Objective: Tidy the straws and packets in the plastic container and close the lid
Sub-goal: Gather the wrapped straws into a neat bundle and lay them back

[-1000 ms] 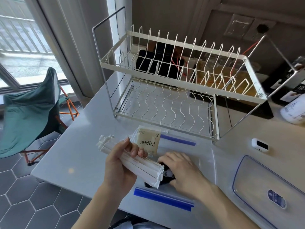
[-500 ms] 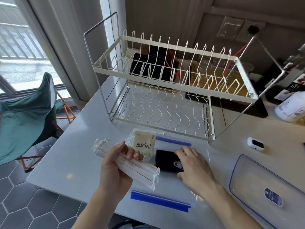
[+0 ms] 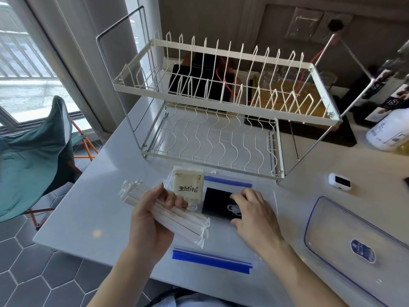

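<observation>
The left hand is clamped around the straw bundle, long axis slanting near-right. The right hand, fingers spread, rests on the black packet (nearer it); the lid lies right on the bench.

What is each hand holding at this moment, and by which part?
The left hand grips the bundle of wrapped straws around its middle. The right hand holds nothing; its fingers rest on the black packet inside the container.
</observation>
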